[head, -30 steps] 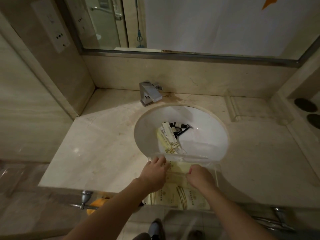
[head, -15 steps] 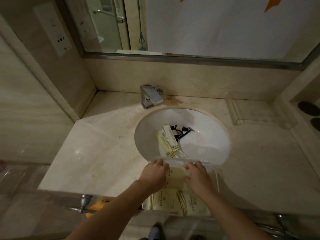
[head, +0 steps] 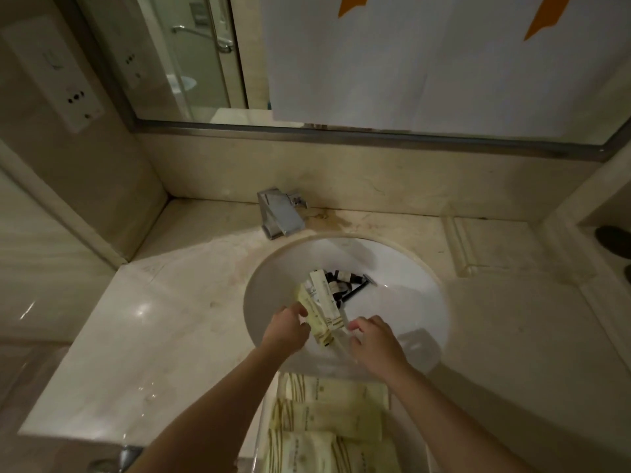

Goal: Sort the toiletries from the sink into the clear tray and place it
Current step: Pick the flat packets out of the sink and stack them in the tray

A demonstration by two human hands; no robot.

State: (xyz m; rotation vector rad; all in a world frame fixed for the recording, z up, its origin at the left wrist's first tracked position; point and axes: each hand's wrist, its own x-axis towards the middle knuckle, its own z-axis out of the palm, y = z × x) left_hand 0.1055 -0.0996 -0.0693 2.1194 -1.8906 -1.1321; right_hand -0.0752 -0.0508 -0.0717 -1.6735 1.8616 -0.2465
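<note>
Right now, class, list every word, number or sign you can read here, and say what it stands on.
None can be read.
Pale yellow packets in the clear tray: print too blurred.
Packets in the sink: print too small.
Wall socket panel: faint marks, unreadable.

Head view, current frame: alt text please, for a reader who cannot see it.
Two bare hands, left hand and right hand, reach into a white sink toward pale yellow packets lying over dark small items. A clear tray of similar packets sits nearest the camera.
</note>
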